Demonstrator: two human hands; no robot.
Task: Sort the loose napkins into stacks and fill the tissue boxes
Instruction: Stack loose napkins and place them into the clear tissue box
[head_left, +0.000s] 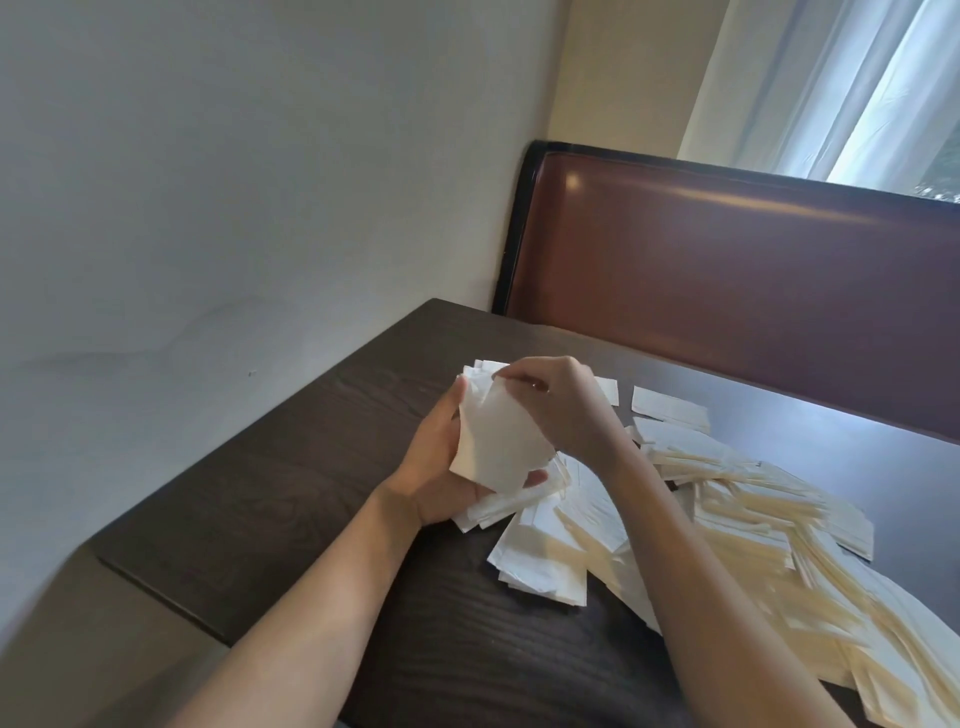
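Item: napkin stack (498, 447), held above the tabletop (291, 467); my left hand (441, 467) cups it, right hand (556, 405) fingers pinch its 12 o'clock edge. Risk: thin sheets sliding out. Loose napkins (753, 499) sprawl at 4 o'clock. Bench back (727, 270) at 1 o'clock. No tissue boxes seen.

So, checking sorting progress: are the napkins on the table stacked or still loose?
Mostly loose: the napkins lie fanned and overlapping across the table.
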